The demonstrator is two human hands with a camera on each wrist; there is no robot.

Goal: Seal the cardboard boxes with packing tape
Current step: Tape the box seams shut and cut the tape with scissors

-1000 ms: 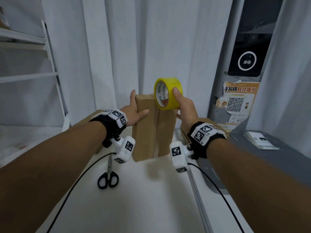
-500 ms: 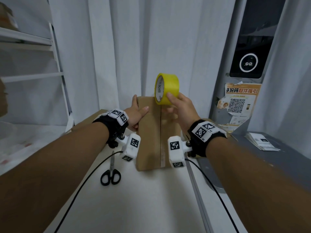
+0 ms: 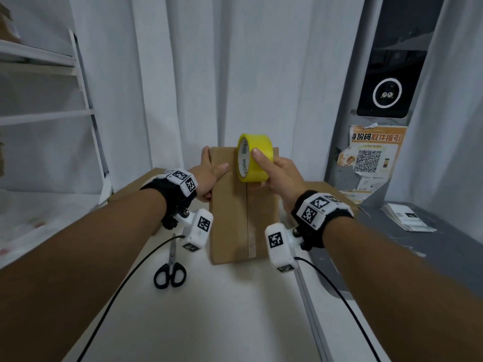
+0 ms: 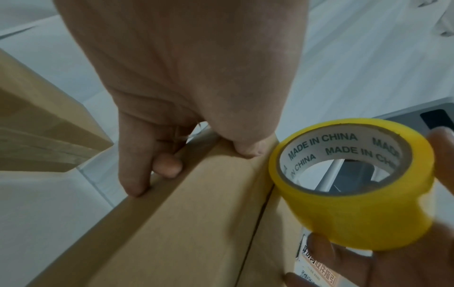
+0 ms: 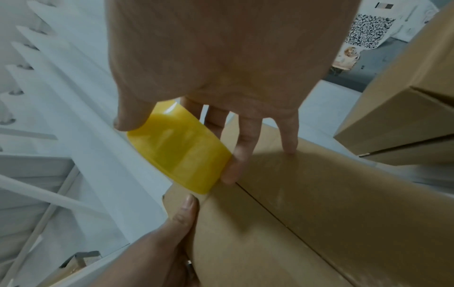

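Soft, even, dim indoor light with a cool cast. The head view bends straight lines at its edges; faint shadows lie on the white table (image 3: 235, 309). Both wrist views are grainy and slightly blurred, especially lower right.

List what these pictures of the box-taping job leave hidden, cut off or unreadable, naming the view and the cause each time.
1. Tape end: whether the yellow tape roll already sticks to the box is hidden in all views by the roll and the right hand.
2. Left hand fingers: head view, hidden behind the box's side.
3. Poster small print: head view, too small.
4. Box near end: cut off in both wrist views.
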